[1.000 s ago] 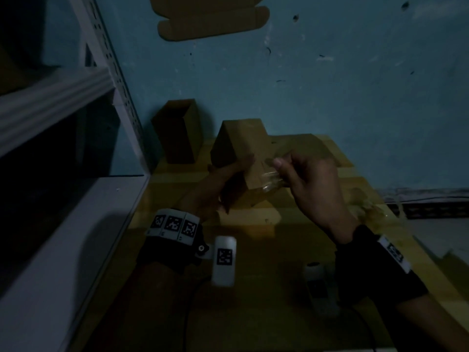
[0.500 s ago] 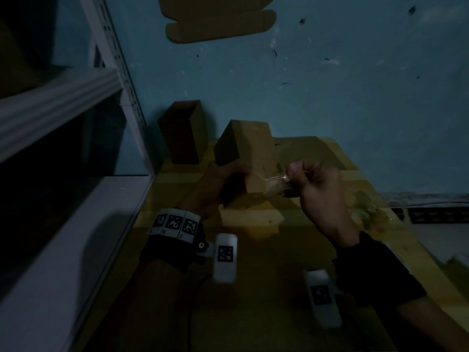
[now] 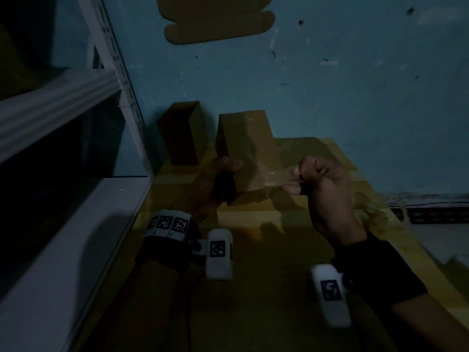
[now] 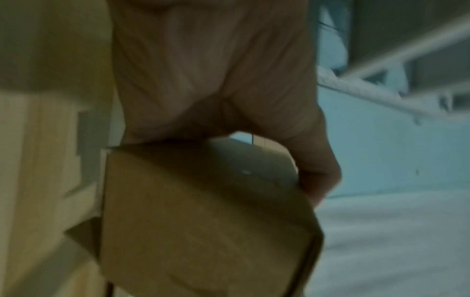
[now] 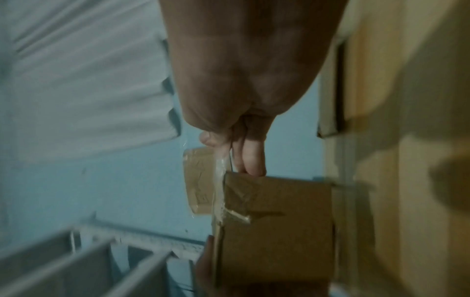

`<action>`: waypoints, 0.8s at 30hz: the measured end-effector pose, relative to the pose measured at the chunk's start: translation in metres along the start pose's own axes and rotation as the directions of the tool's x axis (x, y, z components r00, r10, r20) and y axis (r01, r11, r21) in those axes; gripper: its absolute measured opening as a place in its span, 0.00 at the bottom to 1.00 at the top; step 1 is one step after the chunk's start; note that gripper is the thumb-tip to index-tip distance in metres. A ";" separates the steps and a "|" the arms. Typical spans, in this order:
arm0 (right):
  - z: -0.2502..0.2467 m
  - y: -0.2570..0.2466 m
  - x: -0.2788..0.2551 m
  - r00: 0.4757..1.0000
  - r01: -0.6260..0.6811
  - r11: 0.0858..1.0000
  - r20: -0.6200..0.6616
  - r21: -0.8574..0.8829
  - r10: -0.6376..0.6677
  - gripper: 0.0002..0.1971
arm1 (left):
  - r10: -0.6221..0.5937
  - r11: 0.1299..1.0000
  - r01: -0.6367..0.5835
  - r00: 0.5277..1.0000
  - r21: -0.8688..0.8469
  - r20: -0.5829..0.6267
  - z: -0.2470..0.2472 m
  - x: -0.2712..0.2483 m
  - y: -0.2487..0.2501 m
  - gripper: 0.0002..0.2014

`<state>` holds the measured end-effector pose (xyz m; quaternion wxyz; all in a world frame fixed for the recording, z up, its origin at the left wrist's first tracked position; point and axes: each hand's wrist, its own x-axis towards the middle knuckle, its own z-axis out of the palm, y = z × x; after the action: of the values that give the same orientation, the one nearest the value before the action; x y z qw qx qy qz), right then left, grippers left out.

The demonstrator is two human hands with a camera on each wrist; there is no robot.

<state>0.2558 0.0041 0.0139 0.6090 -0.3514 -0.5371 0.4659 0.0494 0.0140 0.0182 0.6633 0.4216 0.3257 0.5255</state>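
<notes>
A small brown cardboard box is held up over the wooden table. My left hand grips it from the left, thumb on its near face; the left wrist view shows the box under my palm. A strip of clear tape stretches from the box's right edge. My right hand pinches the tape's free end, fingers curled. In the right wrist view the tape runs from my fingertips to the box.
A second open brown box stands at the back left by the blue wall. Flat cardboard pieces lie on the table. A white metal shelf rack lines the left side. Crumpled tape sits at the right edge.
My right hand has pulled to the right, away from the box, drawing the tape strip out longer. The left hand keeps its hold on the box.
</notes>
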 end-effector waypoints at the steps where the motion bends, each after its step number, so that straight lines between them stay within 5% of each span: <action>1: 0.000 -0.001 0.000 1.000 -0.016 0.999 -0.002 0.033 0.016 0.22 | 0.006 1.000 -0.006 1.000 0.002 0.011 -0.001 -0.001 0.001 0.15; 6: -0.001 -0.001 -0.002 0.997 -0.066 0.988 0.058 0.143 0.059 0.18 | 0.001 0.999 -0.002 1.000 0.043 0.015 -0.006 -0.001 0.006 0.42; 11: -0.005 -0.002 0.000 1.000 0.017 0.997 0.020 -0.077 -0.016 0.15 | -0.060 0.997 0.063 0.997 0.054 -0.057 0.004 -0.005 0.007 0.27; 18: 0.003 -0.005 0.001 0.957 0.246 0.927 0.223 -0.283 -0.186 0.12 | -0.102 0.993 0.108 0.988 0.048 -0.119 0.007 -0.001 0.007 0.25; 24: 0.006 -0.003 0.000 0.941 0.269 0.897 0.294 -0.352 -0.167 0.09 | -0.183 0.980 0.194 0.966 0.046 -0.183 0.006 -0.001 0.009 0.30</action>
<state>0.2503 0.0023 0.0174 0.5015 -0.3384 -0.7288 0.3205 0.0505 0.0122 0.0293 0.6649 0.3609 0.4388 0.4849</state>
